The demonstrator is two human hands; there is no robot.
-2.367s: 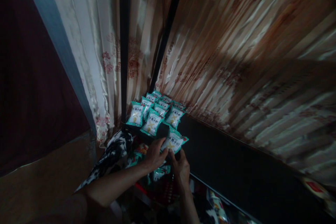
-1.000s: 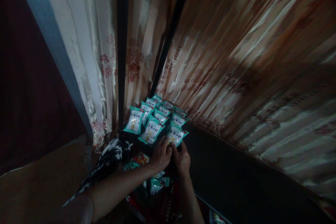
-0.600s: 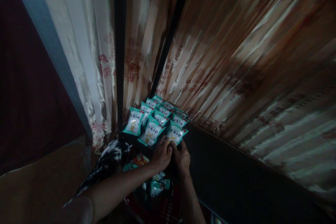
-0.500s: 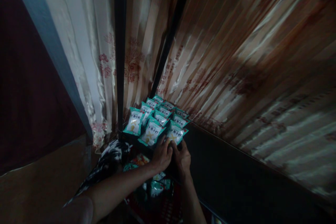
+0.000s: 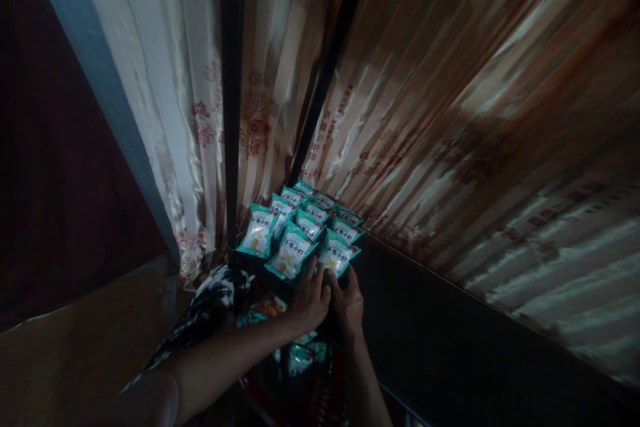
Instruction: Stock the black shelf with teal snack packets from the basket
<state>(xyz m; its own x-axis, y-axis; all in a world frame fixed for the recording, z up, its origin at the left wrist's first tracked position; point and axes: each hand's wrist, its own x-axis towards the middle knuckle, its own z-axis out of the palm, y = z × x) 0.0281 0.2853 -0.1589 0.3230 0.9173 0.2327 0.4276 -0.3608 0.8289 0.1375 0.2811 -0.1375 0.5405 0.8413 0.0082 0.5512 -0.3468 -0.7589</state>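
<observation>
Small teal-and-white snack packets [image 5: 290, 252] lie in overlapping rows on a dark surface. My right hand [image 5: 349, 303] is at the lower edge of the front right packet [image 5: 337, 254], its thumb and fingers on either side of that edge. Beside it, my left hand [image 5: 311, 300] has its fingers stretched forward, at the lower left corner of the same packet. Dim light hides the exact contact of the fingertips. Below my wrists, more teal packets [image 5: 300, 359] lie in a dark red bag or box [image 5: 320, 400], partly hidden by my left forearm.
Pleated curtains [image 5: 450, 113] with red print hang behind the packets. Two black frame posts [image 5: 231, 93] rise at the corner. A dark tabletop [image 5: 440, 307] stretches to the right. Black-and-white patterned cloth [image 5: 215, 300] is at the left, near my left arm.
My left hand's fingers have straightened and moved slightly off the front right packet's lower edge. My right hand stays at that packet. The view has shifted slightly.
</observation>
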